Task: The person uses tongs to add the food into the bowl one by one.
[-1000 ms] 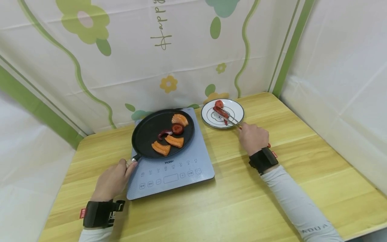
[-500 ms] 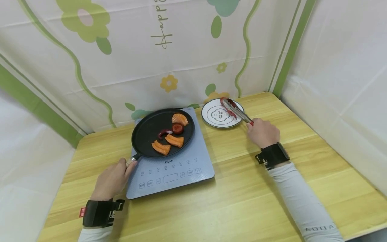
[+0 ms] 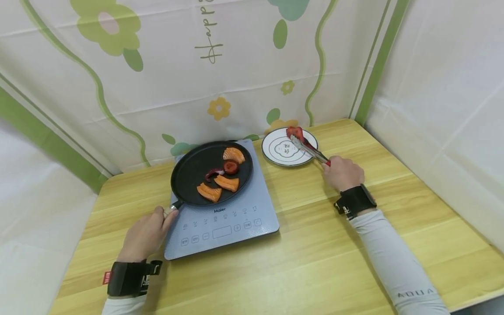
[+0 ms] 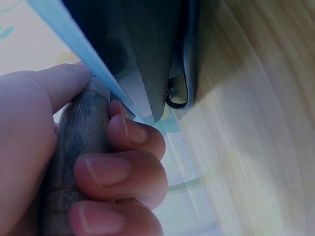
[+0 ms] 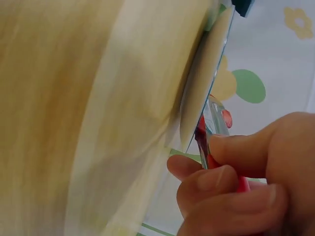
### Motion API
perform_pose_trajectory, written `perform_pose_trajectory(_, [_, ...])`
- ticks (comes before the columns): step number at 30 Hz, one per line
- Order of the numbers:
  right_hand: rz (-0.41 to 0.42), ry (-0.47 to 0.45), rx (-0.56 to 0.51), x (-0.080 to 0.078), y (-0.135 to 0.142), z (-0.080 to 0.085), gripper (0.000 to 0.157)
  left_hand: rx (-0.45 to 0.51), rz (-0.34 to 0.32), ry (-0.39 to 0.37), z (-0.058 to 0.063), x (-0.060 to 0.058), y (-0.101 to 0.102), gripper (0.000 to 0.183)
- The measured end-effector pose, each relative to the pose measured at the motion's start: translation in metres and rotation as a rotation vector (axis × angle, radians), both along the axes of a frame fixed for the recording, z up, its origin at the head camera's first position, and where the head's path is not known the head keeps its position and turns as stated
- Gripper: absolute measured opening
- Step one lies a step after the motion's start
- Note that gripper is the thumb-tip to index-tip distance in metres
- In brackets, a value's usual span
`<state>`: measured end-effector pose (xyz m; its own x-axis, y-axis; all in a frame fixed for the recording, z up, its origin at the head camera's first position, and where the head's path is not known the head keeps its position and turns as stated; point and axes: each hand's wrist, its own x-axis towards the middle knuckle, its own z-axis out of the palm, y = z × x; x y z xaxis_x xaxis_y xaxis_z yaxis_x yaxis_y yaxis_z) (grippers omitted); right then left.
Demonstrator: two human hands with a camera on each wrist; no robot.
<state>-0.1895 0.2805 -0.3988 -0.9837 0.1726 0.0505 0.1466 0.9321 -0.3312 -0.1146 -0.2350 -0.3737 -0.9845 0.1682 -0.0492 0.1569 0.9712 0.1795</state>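
Note:
My left hand grips the wooden handle of a black frying pan, fingers curled round it. In the pan lie several orange salmon pieces, a tomato slice and a dark red octopus tentacle. My right hand holds metal tongs with red handles, thumb and fingers pinching them. The tong tips are over the right back part of a white plate, right at a red tomato-like slice. A dark red strip lies along the tongs, partly hidden by them.
The pan stands on a grey-blue induction cooker on the wooden table. The plate sits just right of the cooker's back corner. A white flowered cloth hangs close behind, with white walls at both sides.
My right hand has moved right and slightly nearer. The tongs and red food have shifted from the plate's middle to its right back side, uncovering the printed centre. My left hand keeps its place.

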Motion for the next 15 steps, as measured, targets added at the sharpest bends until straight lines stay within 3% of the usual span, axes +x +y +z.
perform_pose_trajectory(15, [0.004, 0.021, -0.02, -0.0028, 0.001, -0.0063, 0.035, 0.001, 0.0, 0.0, -0.0002, -0.0001, -0.0001, 0.059])
